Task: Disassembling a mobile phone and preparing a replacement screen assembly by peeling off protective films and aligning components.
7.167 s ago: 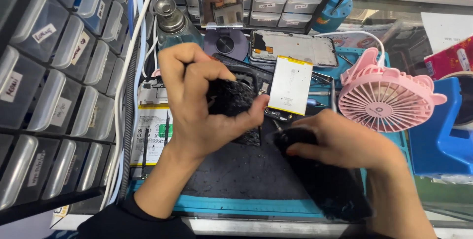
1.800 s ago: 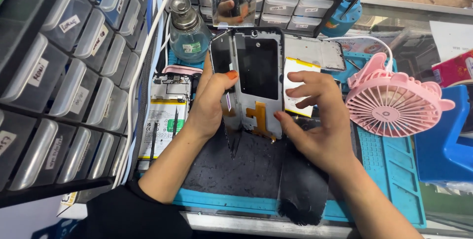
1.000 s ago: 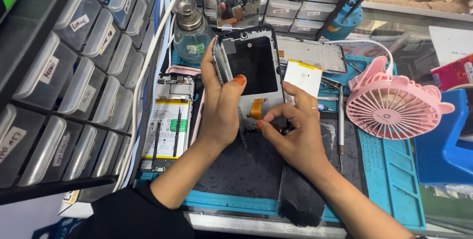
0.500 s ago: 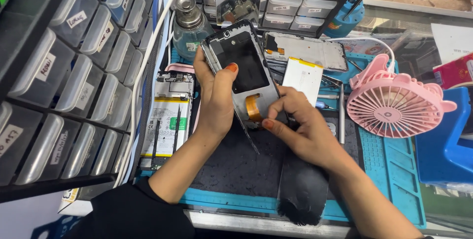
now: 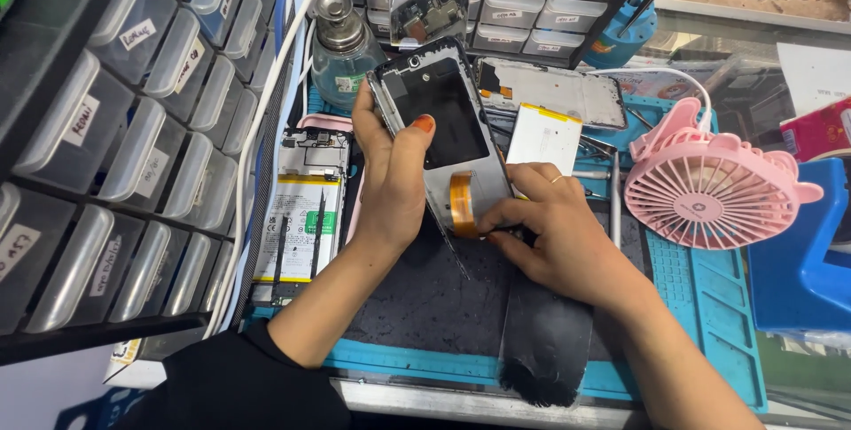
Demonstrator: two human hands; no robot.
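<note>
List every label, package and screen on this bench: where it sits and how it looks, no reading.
Drawer labels: small white tags on grey bins, left wall.
Battery sticker: white and green rectangle, opened phone left of left hand.
Red box: right edge.
Phone frame: dark panel, held up.

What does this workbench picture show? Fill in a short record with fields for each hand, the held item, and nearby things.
Left hand: grips the grey opened phone frame, tilted
Right hand: pinches the orange ribbon strip on the frame
Work surface: dark mat
Nearby right: pink round fan
Nearby left: opened phone with white battery
</note>
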